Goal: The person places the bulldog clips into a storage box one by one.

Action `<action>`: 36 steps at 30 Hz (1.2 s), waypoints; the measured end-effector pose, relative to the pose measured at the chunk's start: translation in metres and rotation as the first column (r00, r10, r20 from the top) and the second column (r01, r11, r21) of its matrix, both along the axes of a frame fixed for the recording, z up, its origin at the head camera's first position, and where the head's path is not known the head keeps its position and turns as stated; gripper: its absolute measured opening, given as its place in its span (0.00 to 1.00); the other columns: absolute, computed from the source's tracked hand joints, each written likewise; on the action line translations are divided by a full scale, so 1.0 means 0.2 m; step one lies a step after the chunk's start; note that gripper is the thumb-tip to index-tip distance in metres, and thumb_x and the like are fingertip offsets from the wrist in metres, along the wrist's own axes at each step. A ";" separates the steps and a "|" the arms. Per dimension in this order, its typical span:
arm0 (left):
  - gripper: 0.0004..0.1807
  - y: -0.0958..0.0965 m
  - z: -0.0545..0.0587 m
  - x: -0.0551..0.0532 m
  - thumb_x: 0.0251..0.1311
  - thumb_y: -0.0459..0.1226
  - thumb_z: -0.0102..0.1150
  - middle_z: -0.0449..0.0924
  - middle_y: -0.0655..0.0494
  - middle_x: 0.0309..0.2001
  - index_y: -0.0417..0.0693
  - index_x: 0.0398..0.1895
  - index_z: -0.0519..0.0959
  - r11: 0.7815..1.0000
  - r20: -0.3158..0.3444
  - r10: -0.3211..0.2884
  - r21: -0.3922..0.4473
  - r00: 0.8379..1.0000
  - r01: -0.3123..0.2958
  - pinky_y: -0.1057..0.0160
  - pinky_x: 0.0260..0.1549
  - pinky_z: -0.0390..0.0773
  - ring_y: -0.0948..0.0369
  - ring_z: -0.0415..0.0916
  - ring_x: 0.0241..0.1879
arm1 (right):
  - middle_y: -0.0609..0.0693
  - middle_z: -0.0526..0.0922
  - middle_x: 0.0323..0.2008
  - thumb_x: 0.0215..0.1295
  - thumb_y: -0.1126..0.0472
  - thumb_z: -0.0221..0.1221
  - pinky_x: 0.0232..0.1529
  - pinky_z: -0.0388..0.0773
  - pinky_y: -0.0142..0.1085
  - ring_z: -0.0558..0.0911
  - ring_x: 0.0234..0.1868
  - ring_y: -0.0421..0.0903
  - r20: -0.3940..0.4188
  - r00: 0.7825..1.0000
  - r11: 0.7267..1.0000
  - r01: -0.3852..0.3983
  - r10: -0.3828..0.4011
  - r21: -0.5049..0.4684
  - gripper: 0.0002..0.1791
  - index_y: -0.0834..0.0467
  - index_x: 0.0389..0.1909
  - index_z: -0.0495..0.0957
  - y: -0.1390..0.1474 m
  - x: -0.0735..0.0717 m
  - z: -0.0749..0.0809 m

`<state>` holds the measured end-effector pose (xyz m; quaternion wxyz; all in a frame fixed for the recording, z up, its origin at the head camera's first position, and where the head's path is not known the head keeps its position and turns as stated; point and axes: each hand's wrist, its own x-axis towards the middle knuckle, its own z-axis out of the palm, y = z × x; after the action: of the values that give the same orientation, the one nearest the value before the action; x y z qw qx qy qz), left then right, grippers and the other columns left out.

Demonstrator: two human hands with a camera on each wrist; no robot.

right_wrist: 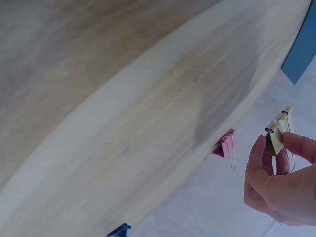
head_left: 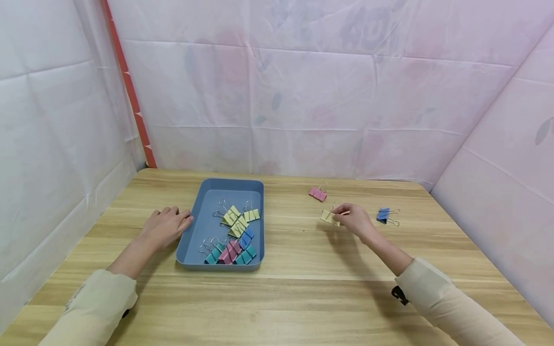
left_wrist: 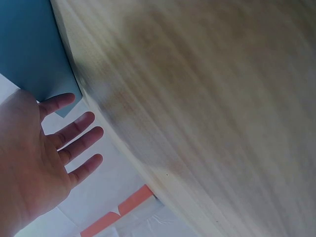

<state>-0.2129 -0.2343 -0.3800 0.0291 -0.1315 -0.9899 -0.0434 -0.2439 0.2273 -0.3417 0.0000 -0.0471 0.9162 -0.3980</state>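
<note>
Between its thumb and fingers my right hand (head_left: 356, 222) pinches a yellow binder clip (head_left: 329, 217), held just off the table in the right wrist view. A pink binder clip (head_left: 318, 193) lies behind it, and a blue binder clip (head_left: 383, 215) lies to its right. My left hand (head_left: 166, 226) rests beside the left wall of a blue-grey tray (head_left: 207, 202), its fingers extended in the left wrist view and the fingertips at the rim. Inside the tray sit several binder clips: yellow ones (head_left: 251, 215), a blue one (head_left: 246, 237), a pink one (head_left: 230, 252) and green ones (head_left: 245, 255).
The wooden table (head_left: 294, 298) carries the tray at left of centre and the loose clips to the right. White printed sheeting (head_left: 303, 96) closes off the back and both sides. A red strip (head_left: 130, 86) runs down the back left corner.
</note>
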 end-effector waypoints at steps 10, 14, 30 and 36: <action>0.25 0.00 0.00 0.00 0.69 0.47 0.38 0.71 0.35 0.47 0.38 0.57 0.71 1.000 -0.005 -0.001 -0.002 1.000 0.001 0.37 0.47 0.62 0.39 0.66 0.49 | 0.63 0.78 0.42 0.61 0.66 0.56 0.38 0.75 0.46 0.79 0.38 0.59 0.007 1.000 1.000 -0.021 0.021 -0.020 0.08 0.69 0.37 0.76 -0.02 0.00 0.04; 0.25 0.00 0.00 0.00 0.69 0.47 0.38 0.71 0.34 0.47 0.37 0.57 0.71 1.000 -0.008 -0.002 0.001 1.000 0.002 0.37 0.47 0.62 0.39 0.67 0.49 | 0.63 0.78 0.42 0.61 0.67 0.56 0.40 0.75 0.48 0.79 0.38 0.56 0.001 1.000 0.999 -0.029 0.029 -0.035 0.08 0.69 0.36 0.76 -0.04 0.00 0.05; 0.25 0.00 0.01 0.00 0.69 0.47 0.38 0.71 0.35 0.46 0.38 0.56 0.72 1.000 -0.006 -0.009 -0.018 1.000 0.008 0.38 0.47 0.63 0.40 0.67 0.48 | 0.57 0.80 0.36 0.59 0.68 0.58 0.33 0.75 0.39 0.79 0.36 0.50 -0.033 0.998 0.997 -0.058 0.056 -0.044 0.05 0.67 0.31 0.77 -0.16 0.02 0.07; 0.25 0.00 0.00 0.00 0.69 0.47 0.38 0.71 0.34 0.47 0.38 0.56 0.72 1.000 -0.010 -0.009 -0.021 1.000 0.009 0.38 0.46 0.63 0.40 0.67 0.49 | 0.58 0.80 0.37 0.58 0.68 0.58 0.30 0.74 0.34 0.80 0.37 0.50 -0.045 0.997 0.997 -0.066 0.064 -0.038 0.04 0.68 0.32 0.77 -0.20 0.03 0.08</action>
<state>-0.2126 -0.2345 -0.3793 0.0323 -0.1366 -0.9896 -0.0326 -0.2379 0.1879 -0.3256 -0.0079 -0.0857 0.9059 -0.4146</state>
